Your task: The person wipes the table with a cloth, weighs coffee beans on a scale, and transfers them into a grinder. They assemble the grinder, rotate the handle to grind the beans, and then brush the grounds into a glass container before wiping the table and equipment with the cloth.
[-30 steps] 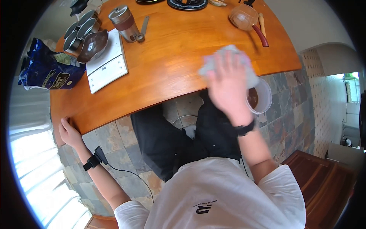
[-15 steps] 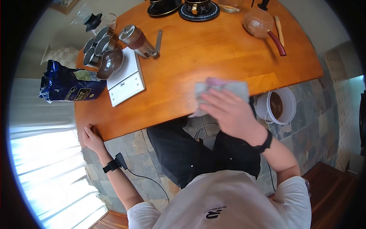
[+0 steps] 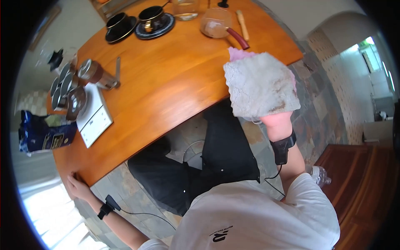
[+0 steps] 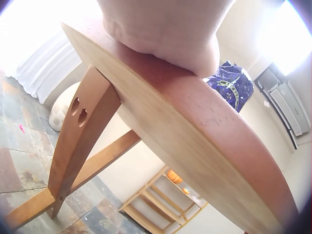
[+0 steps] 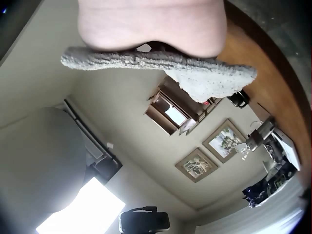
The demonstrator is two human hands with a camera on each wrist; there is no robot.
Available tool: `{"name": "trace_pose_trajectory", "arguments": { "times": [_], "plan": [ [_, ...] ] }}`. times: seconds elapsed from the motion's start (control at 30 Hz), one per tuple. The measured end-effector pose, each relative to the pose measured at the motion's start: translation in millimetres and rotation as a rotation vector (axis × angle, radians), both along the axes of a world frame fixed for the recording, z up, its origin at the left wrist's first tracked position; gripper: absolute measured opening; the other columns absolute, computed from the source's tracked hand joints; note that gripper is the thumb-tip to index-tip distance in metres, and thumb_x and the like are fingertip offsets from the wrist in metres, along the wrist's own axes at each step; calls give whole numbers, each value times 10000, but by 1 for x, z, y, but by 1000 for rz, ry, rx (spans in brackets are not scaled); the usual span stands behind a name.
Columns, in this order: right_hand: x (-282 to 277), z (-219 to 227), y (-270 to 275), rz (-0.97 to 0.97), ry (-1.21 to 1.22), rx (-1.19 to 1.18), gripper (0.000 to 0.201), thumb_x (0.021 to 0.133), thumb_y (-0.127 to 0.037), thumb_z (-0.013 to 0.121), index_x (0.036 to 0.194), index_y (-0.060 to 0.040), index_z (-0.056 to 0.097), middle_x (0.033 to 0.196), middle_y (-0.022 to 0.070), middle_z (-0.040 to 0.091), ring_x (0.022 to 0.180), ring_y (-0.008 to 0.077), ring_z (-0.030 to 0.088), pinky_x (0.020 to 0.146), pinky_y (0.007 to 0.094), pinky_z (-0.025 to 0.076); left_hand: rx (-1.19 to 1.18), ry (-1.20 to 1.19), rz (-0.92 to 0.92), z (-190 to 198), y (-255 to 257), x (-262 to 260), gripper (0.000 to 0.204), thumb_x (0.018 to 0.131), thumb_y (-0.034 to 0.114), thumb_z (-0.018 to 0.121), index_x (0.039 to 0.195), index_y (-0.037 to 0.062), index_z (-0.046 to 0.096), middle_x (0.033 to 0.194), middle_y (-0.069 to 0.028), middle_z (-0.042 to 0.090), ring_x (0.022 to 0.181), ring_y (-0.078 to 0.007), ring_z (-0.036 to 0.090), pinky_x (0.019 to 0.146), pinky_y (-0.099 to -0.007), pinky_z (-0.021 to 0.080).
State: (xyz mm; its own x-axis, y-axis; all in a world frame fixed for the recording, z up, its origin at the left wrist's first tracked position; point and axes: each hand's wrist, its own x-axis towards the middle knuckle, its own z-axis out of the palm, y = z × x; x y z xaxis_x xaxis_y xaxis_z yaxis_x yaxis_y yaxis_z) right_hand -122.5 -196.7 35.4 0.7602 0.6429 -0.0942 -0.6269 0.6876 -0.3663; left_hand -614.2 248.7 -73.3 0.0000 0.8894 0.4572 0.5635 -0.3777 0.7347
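Note:
My right hand (image 3: 277, 121) holds a folded grey cloth (image 3: 262, 85), with a pink layer showing at its edges, raised by the table's near right edge in the head view. Brown stains mark its lower right side. The cloth hides the fingers; only the heel of the hand and the wrist show. In the right wrist view the cloth (image 5: 204, 80) lies along the palm side. My left hand (image 3: 79, 188) rests at the left corner of the wooden table (image 3: 166, 75), holding nothing. Its heel presses on the tabletop in the left wrist view.
At the left are a blue bag (image 3: 46, 133), a white scale (image 3: 95, 121), metal cups (image 3: 68, 83) and a hand grinder (image 3: 98, 74). Black cups on saucers (image 3: 152, 25) and a glass pot with a red handle (image 3: 216, 23) stand at the back. A plastic bottle (image 3: 320, 176) lies beside my right arm.
The right hand wiped leftward across the tabletop, then lifted the cloth and turned it stained side up, moving right. The left hand stayed at the table corner. The head view shifted.

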Motion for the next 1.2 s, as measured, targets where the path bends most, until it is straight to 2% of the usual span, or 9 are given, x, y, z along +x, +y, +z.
{"name": "trace_pose_trajectory", "arguments": {
  "times": [0.1,0.23,0.3,0.37,0.4,0.57,0.7,0.9,1.2],
  "plan": [
    [-4,-13,19,139,-90,-80,623,1003,-487,377,1433,-41,445,1473,153,470,1363,357,438,1140,511,355,19,201,56,-11,12,-14,306,1011,237,550,1023,-28,702,968,-127,707,883,-206,650,813,-341,533],
    [13,-49,18,-188,-377,-222,532,1018,-376,416,1421,-32,463,1481,143,463,1385,314,419,1147,457,348,75,124,144,8,-21,18,265,985,219,593,1075,-26,638,1029,-121,672,957,-202,624,870,-329,499],
    [36,-68,20,-353,-1326,-851,513,1010,-312,472,1427,-13,456,1500,173,438,1419,319,373,1172,456,284,165,-33,8,16,-22,17,252,981,193,599,1114,-21,603,1043,-111,644,1003,-187,611,899,-315,486],
    [3,-23,54,-275,-2027,-1326,511,994,-256,501,1435,-5,446,1512,210,409,1437,370,326,1187,458,225,215,-147,-12,43,-43,27,236,966,112,603,1156,-23,574,1104,-114,624,1025,-179,605,895,-294,483],
    [2,-43,57,-62,-2098,-1432,516,991,-256,481,1443,-11,438,1526,239,364,1437,425,290,1186,503,196,236,-178,-41,62,-57,35,216,965,98,597,1142,-25,580,1079,-108,630,1006,-176,611,883,-290,488],
    [-9,-54,60,-28,-2110,-1525,531,983,-271,482,1447,-15,438,1551,246,312,1438,451,254,1176,562,175,145,-117,-427,174,-132,101,129,945,62,599,1045,-17,619,939,-87,648,898,-165,638,811,-279,504],
    [-9,-59,61,-127,-2121,-1508,535,971,-284,497,1435,-19,455,1533,251,341,1424,454,279,1166,577,189,175,536,-548,236,-121,204,177,910,154,581,990,23,670,897,-146,676,826,-306,670,755,-374,532],
    [-6,-63,56,-163,-2058,-1473,555,947,-315,538,1415,-23,479,1515,249,369,1406,454,308,1147,592,217,-84,1046,-271,225,30,319,311,853,190,583,1099,40,698,1097,-190,693,1038,-365,659,868,-428,537],
    [-2,-53,58,-81,-2027,-1447,596,936,-356,559,1424,-29,460,1514,266,351,1408,470,289,1135,604,223,-64,1197,-225,212,102,337,335,814,167,635,1118,47,708,1176,-171,683,1106,-325,651,899,-412,540]
  ]
}}
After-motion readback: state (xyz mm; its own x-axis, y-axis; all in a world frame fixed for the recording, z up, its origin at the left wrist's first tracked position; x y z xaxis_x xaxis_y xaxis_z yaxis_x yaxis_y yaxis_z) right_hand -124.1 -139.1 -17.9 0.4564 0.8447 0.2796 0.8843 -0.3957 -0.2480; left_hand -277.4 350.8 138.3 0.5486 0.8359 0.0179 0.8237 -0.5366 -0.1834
